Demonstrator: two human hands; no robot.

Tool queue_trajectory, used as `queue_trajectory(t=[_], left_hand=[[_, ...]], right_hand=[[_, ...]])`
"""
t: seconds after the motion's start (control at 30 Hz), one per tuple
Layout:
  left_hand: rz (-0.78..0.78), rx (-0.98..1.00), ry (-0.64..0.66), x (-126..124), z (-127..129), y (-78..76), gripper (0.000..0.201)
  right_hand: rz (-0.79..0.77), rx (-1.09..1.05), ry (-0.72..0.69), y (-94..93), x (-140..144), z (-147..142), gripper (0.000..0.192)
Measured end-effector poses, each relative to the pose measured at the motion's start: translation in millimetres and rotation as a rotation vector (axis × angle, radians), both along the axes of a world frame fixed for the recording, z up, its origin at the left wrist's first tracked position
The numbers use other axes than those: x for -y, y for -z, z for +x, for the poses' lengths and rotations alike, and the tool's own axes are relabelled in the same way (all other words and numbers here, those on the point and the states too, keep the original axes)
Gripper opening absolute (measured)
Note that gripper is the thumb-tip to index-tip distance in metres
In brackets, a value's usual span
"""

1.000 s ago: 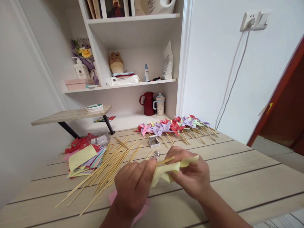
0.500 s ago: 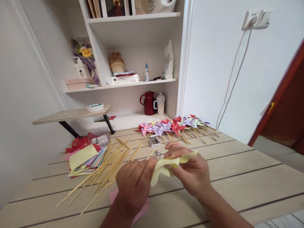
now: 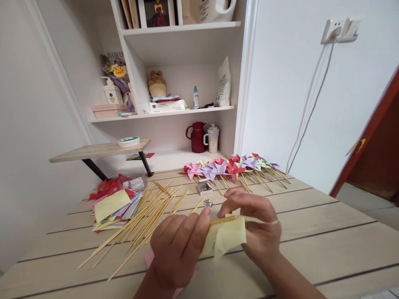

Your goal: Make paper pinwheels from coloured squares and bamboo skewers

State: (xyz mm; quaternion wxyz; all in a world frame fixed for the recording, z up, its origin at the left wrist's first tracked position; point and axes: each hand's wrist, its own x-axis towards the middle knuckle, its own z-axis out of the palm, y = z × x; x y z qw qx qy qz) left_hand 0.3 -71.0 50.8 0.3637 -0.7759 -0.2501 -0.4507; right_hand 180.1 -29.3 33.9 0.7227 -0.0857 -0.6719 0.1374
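Observation:
My left hand [image 3: 179,245] is closed around a thin wooden stick [image 3: 222,220], whose end sticks out to the right past the thumb. Against that end lies a pale yellow paper pinwheel [image 3: 232,237], its blades curled and drooping below the stick. My right hand [image 3: 260,222] is curled at the pinwheel's right side, the paper's edge between its fingers; the thumb is mostly hidden behind the paper. Just beyond the hands sits a small heap of silvery pins [image 3: 208,203]. Pink paper [image 3: 149,258] lies partly under my left forearm.
Many loose sticks [image 3: 156,211] spread left, beside stacked coloured paper [image 3: 112,205] and red scraps [image 3: 107,187]. A small open box [image 3: 205,187] stands behind the pins. Finished pinwheels [image 3: 215,169] line the table's back. A small raised stand [image 3: 99,150] is at back left.
The yellow pinwheel has turned, its blades now hanging lower in front of the stick. My right hand has shifted slightly right, and more of the stick's end shows. The view has tilted a little.

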Motion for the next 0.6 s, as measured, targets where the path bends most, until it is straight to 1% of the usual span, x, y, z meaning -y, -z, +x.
queue_trajectory(t=[0.1, 0.27, 0.33, 0.47, 0.6], left_hand=[[0.008, 0.015, -0.007, 0, -1, 1.1, 0.025], [-0.037, 0.069, 0.011, 2, 0, -1.0, 0.027], [-0.033, 0.065, 0.020, 2, 0, -2.7, 0.028], [-0.043, 0.068, 0.044, 2, 2, -5.4, 0.029], [-0.061, 0.086, 0.054, 4, 2, -6.8, 0.031]], right_hand=[[0.043, 0.028, -0.040, -1.6, 2, 3, 0.037], [0.098, 0.098, -0.046, -2.0, 3, 9, 0.035], [0.128, 0.103, -0.042, -2.5, 3, 10, 0.032], [0.126, 0.119, -0.019, -6.3, 5, 11, 0.016], [0.113, 0.112, -0.013, -8.6, 8, 11, 0.013]])
